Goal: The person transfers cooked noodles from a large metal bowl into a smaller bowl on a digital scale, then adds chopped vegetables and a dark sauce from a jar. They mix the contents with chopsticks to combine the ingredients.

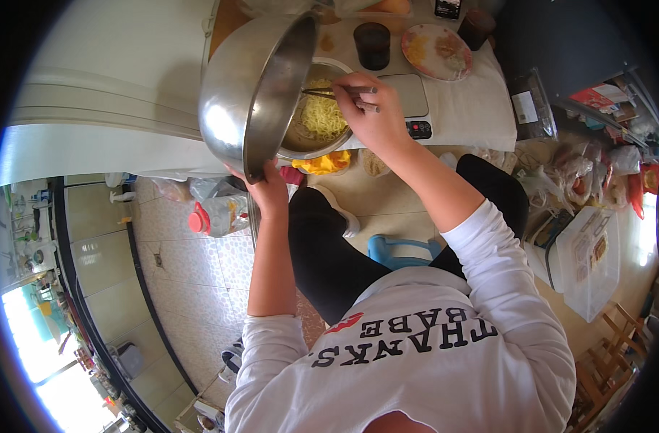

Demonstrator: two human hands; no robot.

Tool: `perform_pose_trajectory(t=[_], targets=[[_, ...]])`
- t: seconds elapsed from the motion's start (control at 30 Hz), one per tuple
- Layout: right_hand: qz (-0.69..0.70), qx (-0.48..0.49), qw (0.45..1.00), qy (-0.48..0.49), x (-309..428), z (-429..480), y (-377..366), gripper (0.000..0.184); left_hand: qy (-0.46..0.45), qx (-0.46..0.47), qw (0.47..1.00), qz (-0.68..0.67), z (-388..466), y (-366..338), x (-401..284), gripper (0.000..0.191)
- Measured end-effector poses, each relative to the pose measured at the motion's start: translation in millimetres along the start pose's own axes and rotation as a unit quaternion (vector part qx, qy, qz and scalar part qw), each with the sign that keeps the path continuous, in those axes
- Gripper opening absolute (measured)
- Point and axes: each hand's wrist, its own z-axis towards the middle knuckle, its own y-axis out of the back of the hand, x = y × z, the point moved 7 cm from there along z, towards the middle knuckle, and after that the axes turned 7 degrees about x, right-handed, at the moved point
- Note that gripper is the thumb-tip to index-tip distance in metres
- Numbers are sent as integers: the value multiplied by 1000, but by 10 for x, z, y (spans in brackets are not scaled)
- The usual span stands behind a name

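Note:
My left hand (264, 189) grips the lower rim of a large stainless steel bowl (229, 92), which is tipped on its side with its mouth facing right. Between the fingers of my right hand (370, 111) is a pair of chopsticks (362, 90), their tips pointing left over the yellow noodles (323, 118). Those noodles lie in a second metal bowl (337, 147) on the table, just right of the tilted one. Beside my right hand is a kitchen scale (404, 96) with a dark button panel. What the tilted bowl holds inside is hidden.
Beyond the scale are a dark cup (371, 46), a pink-rimmed plate (443, 73) with food remains and another dark cup (476, 28). A phone (447, 8) lies at the far edge. Under the table are a red-capped plastic jug (221, 216) and a blue stool (381, 246).

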Motion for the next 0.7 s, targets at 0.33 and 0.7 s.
perform_pose_trajectory(t=[0.33, 0.7], targets=[[-62, -24, 996, 53, 87, -18, 85, 4, 0, -25, 999, -39, -16, -18, -94, 39], [-81, -17, 994, 68, 81, -18, 86, 4, 6, -11, 999, -47, -17, -16, -102, 37]])
